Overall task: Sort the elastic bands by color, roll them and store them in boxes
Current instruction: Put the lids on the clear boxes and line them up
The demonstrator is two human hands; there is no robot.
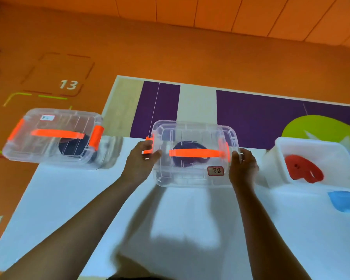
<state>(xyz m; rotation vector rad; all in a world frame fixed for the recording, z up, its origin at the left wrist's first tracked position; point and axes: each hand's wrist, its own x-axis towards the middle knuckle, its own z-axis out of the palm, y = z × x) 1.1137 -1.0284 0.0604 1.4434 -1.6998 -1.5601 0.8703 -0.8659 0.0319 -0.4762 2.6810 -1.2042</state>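
The lidded clear box (190,178) is gripped endwise by left hand (142,160) and right hand (243,168). A second box (49,146) is set at the counter (69,199) edge.

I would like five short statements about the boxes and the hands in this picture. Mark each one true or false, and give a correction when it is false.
1. The left hand and the right hand hold the middle box at its two ends. True.
2. The middle box has no lid. False: its lid, with the orange handle, is on.
3. A red band lies in the right box. True.
4. The left hand grips the left box. False: no hand touches that box.
5. The roll inside the middle box is yellow. False: it is dark.
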